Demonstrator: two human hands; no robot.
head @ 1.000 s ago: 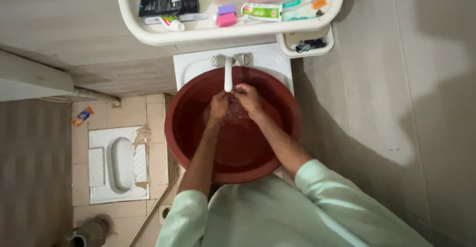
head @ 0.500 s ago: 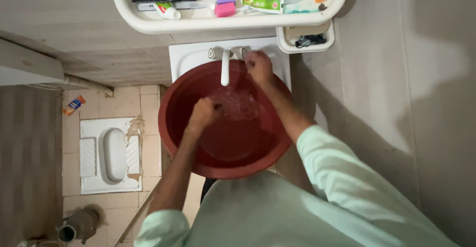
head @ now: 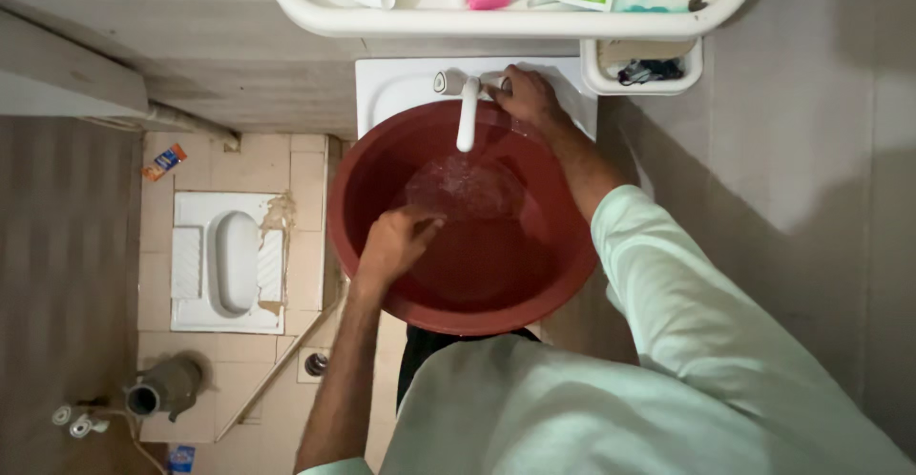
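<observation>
Left hand (head: 393, 244) hovering loosely curled, gripping nothing, inside red basin (head: 367, 275) at frame centre – keep clear of stream. Farther up, right hand (head: 527, 96) closing round tap knob (head: 494, 80) beside white spout (head: 467, 115) – turn gently.

glossy red plastic basin (head: 382, 165), smooth white tap spout (head: 467, 117), glossy white plastic shelf (head: 315, 12), matt tiled floor (head: 305, 160)

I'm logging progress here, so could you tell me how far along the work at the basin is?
Done: the red tub sits in the sink and holds some water. In hand: the right hand is on the tap knob; the left hand is inside the tub. Left: the tub is far from full.
</observation>
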